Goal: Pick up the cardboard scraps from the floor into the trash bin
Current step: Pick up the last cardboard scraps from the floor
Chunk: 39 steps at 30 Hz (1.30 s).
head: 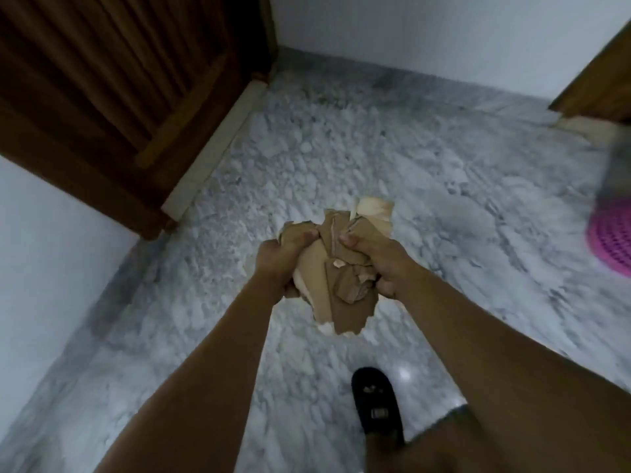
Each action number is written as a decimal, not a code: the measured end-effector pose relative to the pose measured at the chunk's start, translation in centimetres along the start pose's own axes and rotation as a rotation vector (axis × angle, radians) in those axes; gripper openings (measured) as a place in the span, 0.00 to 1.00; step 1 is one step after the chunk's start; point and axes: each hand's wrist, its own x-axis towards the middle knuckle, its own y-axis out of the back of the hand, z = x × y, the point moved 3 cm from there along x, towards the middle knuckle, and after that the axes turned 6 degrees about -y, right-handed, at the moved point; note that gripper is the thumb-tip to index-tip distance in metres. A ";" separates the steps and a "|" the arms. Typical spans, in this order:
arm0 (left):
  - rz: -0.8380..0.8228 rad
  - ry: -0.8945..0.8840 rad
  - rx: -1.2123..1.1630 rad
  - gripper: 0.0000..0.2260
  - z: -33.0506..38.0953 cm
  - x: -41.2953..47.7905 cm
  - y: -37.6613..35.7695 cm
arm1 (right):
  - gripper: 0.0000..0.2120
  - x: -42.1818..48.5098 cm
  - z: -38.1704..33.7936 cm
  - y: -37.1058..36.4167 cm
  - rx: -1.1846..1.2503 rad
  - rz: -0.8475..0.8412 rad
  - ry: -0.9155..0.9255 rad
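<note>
A crumpled bundle of brown cardboard scraps [338, 268] is held in front of me above the marble floor. My left hand [280, 261] grips the bundle's left side, its thumb pressed into the cardboard. My right hand [382, 264] grips the right side with curled fingers. Torn pale edges stick out at the top and bottom of the bundle. At the right edge of the view stands a pink perforated bin [611, 240], blurred and only partly in view.
A dark wooden door [112, 83] with a pale sill fills the upper left. White walls [409, 32] meet in the far corner. Another wooden door edge [601, 83] shows at the upper right. My foot in a black slipper [375, 404] stands on the marble floor [341, 138].
</note>
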 end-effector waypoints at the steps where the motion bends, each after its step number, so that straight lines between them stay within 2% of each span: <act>1: -0.045 0.008 0.046 0.35 3.2 -2.0 -2.6 | 0.20 -3.2 -2.5 1.9 0.038 0.023 0.008; 4: -0.179 -0.022 0.098 0.34 11.6 -8.2 -10.0 | 0.24 -12.0 -9.0 7.3 0.133 0.081 0.056; 8: -0.297 -0.027 0.153 0.33 20.2 -14.8 -20.2 | 0.17 -21.6 -16.3 15.2 0.247 0.192 0.114; 10: -0.362 -0.059 0.195 0.31 23.3 -17.7 -25.7 | 0.17 -25.5 -19.2 19.6 0.310 0.246 0.155; 17: -0.572 -0.152 0.309 0.36 29.9 -24.8 -44.7 | 0.21 -34.8 -26.1 35.0 0.475 0.428 0.255; 21: -0.718 -0.183 0.353 0.31 30.6 -27.1 -56.0 | 0.26 -37.5 -28.2 44.3 0.551 0.542 0.288; 25: -0.794 -0.172 0.385 0.36 30.3 -27.4 -66.6 | 0.38 -37.5 -30.3 53.1 0.610 0.636 0.311; 26: -0.806 -0.167 0.385 0.37 30.2 -27.2 -69.3 | 0.39 -37.0 -31.0 55.5 0.626 0.655 0.323; 30: -0.828 -0.215 0.422 0.36 29.9 -24.4 -81.4 | 0.32 -33.2 -34.7 65.7 0.680 0.696 0.387; 33: -0.800 -0.256 0.453 0.37 28.6 -19.9 -91.5 | 0.27 -27.2 -37.8 74.8 0.710 0.713 0.368; 37: -0.757 -0.240 0.469 0.19 24.6 -12.4 -103.6 | 0.29 -17.8 -40.3 86.5 0.653 0.723 0.282; 39: -0.720 -0.212 0.473 0.12 22.2 -9.0 -108.3 | 0.27 -13.3 -40.5 91.2 0.631 0.723 0.257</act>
